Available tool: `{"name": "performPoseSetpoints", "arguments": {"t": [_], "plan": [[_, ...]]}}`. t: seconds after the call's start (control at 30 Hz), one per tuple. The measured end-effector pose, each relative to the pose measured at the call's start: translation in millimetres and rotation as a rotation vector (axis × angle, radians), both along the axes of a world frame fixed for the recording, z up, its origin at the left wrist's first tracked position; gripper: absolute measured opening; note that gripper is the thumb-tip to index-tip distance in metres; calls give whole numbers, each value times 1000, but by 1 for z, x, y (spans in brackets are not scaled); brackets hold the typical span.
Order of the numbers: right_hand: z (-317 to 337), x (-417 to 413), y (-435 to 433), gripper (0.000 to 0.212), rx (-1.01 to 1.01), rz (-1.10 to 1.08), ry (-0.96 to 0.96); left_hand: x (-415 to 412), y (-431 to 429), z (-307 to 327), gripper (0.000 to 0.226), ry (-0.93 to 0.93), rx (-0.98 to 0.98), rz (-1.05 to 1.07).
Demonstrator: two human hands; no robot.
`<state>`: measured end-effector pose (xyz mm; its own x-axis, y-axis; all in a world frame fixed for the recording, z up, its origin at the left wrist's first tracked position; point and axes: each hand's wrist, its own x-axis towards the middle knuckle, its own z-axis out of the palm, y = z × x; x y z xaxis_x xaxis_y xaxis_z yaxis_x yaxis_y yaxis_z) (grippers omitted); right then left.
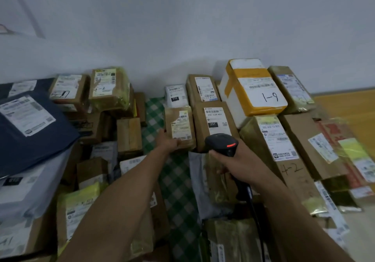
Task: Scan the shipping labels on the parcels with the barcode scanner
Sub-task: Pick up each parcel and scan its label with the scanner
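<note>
A narrow lane of green-and-white checked cloth (pixel 174 182) runs to the wall between two crowded banks of brown cardboard parcels (pixel 129 135). The left forearm (pixel 121 190) lies across the lane. A tall white foam box with yellow tape (pixel 251 87) blocks the back right. A bare wooden surface (pixel 349 107) lies open at the far right.

The small brown cardboard parcel (pixel 169 119) looks matt under a shiny skin of clear tape and bears a white paper label (pixel 181 128). The black plastic barcode scanner (pixel 222 143) is smooth and dull. The green-and-white checked cloth (pixel 176 180) is soft and matt. The dark blue plastic mailer bag (pixel 30 146) is smooth. Glossy yellow tape (pixel 251 74) bands the white foam box (pixel 237 111).
</note>
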<state>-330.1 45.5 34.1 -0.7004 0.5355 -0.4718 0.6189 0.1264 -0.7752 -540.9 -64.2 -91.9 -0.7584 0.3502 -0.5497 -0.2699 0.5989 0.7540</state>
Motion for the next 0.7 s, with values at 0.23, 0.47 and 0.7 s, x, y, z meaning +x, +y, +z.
{"name": "performPoseSetpoints", "arguments": {"t": [0.23,0.47,0.7], "plan": [[2,-5,-15,79,16,14,13,9,-16,-12,14,137,-59,-210],[27,-10,-45,55,-59,79,39,2,-57,9,19,421,-186,-363],[29,-21,-71,54,-63,143,-6,-16,-130,-2,62,379,-363,-502]]}}
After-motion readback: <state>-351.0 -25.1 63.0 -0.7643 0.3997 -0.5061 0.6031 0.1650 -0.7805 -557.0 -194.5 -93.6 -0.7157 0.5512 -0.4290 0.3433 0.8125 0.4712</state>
